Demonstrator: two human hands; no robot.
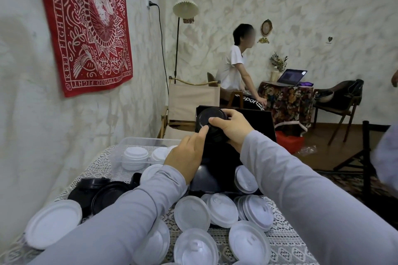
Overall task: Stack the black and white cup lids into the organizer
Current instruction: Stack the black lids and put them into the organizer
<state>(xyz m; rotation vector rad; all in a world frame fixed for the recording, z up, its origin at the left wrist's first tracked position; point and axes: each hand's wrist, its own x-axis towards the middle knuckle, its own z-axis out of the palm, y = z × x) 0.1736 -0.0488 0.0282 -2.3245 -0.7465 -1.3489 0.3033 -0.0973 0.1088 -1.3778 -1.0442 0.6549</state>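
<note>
You are working with thin moulded plastic here. The stack of black lids (210,119) is likely feather-light, stiff at the rim yet springy across the dome, and slick enough for nested pieces to slide apart, so gripping it from the sides around the outer rims looks the safest hold. You are doing just that: your right hand (232,129) is curling round the stack's right side, fingers and thumb wrapped on it. Your left hand (185,155) is reaching in from the left, its forefinger stretched out and touching the stack's near rim, the other fingers loosely bent and holding nothing. The stack is sitting between your two hands at the upper left mouth of the black organizer (255,121), which is standing toward the far edge of the bench (289,250); whether it is seated in a slot cannot be told. Loose white lids (191,213) are lying scattered under your forearms across the near half of the bench. More black lids (108,194) are piling up by the left edge, and a clear tub (137,141) holding white lids is sitting at the far left corner.
</note>
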